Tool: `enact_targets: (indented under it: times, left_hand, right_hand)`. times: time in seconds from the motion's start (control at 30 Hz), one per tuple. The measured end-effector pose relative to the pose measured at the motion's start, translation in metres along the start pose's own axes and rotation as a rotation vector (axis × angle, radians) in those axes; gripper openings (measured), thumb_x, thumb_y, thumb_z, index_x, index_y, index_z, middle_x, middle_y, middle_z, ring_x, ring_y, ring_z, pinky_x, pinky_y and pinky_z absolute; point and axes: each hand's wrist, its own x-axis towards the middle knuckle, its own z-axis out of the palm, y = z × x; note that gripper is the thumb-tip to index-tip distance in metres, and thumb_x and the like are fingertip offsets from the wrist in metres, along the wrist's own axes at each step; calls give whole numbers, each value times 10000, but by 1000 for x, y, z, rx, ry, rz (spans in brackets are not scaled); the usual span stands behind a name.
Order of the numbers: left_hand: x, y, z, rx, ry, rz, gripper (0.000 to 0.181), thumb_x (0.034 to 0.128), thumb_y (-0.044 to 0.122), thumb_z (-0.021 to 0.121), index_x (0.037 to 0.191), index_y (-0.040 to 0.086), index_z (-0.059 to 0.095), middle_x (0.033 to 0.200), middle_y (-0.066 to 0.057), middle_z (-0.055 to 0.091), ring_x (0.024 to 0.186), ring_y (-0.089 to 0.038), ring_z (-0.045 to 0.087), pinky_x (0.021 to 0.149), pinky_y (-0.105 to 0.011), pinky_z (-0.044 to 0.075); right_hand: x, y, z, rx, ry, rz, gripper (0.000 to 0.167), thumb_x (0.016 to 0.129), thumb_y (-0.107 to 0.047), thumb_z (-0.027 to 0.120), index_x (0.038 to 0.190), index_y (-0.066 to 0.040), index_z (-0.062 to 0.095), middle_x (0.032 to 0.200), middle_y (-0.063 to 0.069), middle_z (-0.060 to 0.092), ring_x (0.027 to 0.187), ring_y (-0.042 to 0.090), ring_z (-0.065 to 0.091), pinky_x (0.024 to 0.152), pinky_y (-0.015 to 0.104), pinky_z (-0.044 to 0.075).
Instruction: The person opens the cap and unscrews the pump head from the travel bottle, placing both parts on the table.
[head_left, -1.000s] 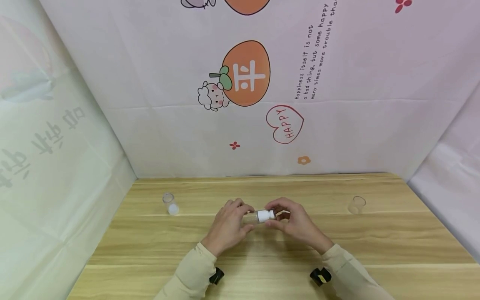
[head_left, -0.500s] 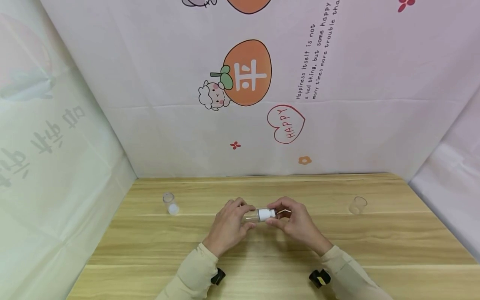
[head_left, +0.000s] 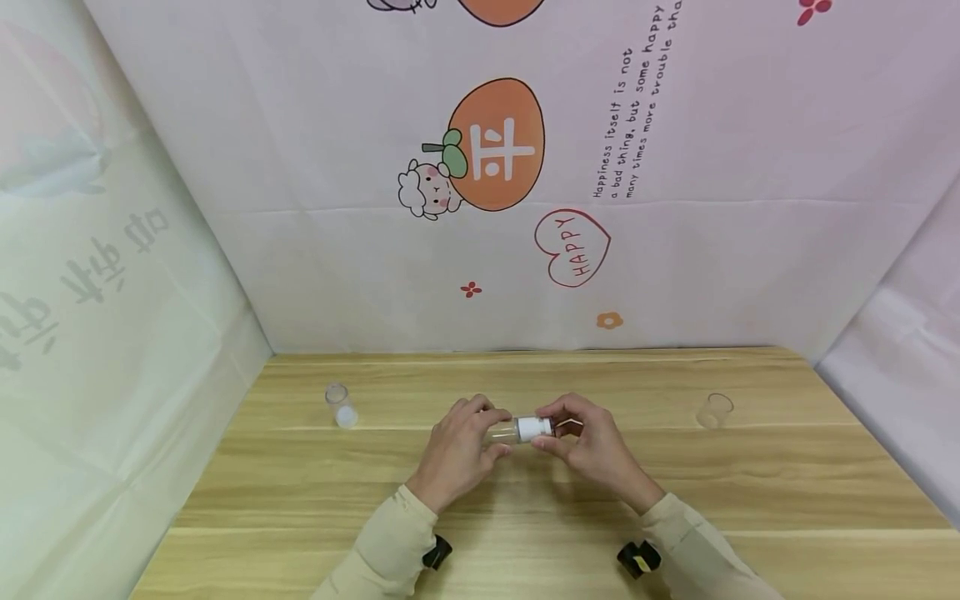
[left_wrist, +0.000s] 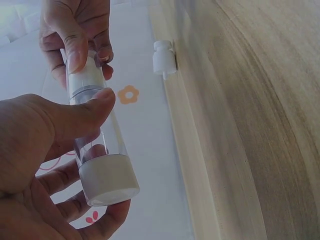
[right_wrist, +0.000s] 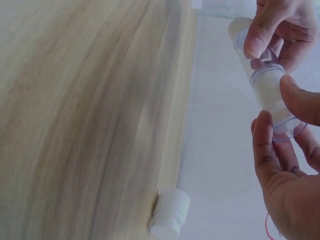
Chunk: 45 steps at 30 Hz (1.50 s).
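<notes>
Barely anything has moved since a second ago: both hands keep the bottle (head_left: pixel 517 430) sideways, off the table (head_left: pixel 540 542), between them. Left hand (head_left: pixel 459 454) curls round its clear body near the white base (left_wrist: pixel 111 181); right hand (head_left: pixel 592 446) pinches the other end, thumb against fingers. One clear cup (head_left: pixel 337 401) stands well left, another container (head_left: pixel 715 412) well right.

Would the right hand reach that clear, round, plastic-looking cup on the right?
Probably yes: only wood-patterned tabletop shows between the right hand and the cup. But that hand grips the clear-and-white cylindrical bottle, so it must probably let go first.
</notes>
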Motion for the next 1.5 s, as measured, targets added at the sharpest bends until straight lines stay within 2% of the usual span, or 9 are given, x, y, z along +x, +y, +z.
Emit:
enact_targets:
  times: [0.6,0.8,0.97,1.13,1.2,1.4,1.5]
  left_hand:
    - [1,2,0,4,1,-21,385,783,239,894,1123,109,768,1004,-19,662,837,-160,556,650,-268,460]
    - [1,4,-3,35,6,-11,383,781,254,894,1114,109,771,1010,-1,651,849,-161,573,644,-270,478]
    - [2,4,-5,74,23,10,380,776,271,895,1103,119,775,1008,3,646,841,-161,574,623,-267,479]
    - [1,4,-4,97,34,28,376,778,282,892,1101,127,776,998,11,639,830,-156,566,609,-261,472]
    - [1,4,-4,101,36,32,377,781,285,889,1105,128,775,1000,12,639,832,-155,567,610,-261,475]
    - [0,2,-3,105,39,34,378,790,292,883,1116,135,773,1014,12,641,847,-157,574,604,-268,480]
    - [-1,2,-2,104,35,35,380,792,299,879,1122,142,772,1022,15,643,854,-159,578,597,-271,477]
  right_hand:
    - [-1,-1,-1,-6,16,12,262,801,21,834,1001,-22,670,1022,107,694,811,233,659,714,357,597]
    - [0,-2,-2,10,-1,87,286,820,20,824,1057,-37,673,1032,90,679,852,255,661,755,356,592]
    - [2,-4,-4,39,-21,164,250,877,-65,801,1092,-59,672,1051,78,673,911,272,656,787,321,581]
    - [3,-4,-4,72,-39,207,202,926,-114,760,1097,-55,671,1048,84,677,957,277,655,776,294,578]
    - [3,-4,-4,88,-49,218,201,934,-103,748,1107,-46,663,1050,96,671,951,289,657,768,308,581]
    - [3,-3,-5,147,-75,252,217,936,-65,733,1125,-5,646,1052,144,656,897,351,666,764,468,587]
    - [2,-1,-5,178,-80,250,208,931,-40,730,1110,24,644,1044,164,657,883,345,672,770,500,580]
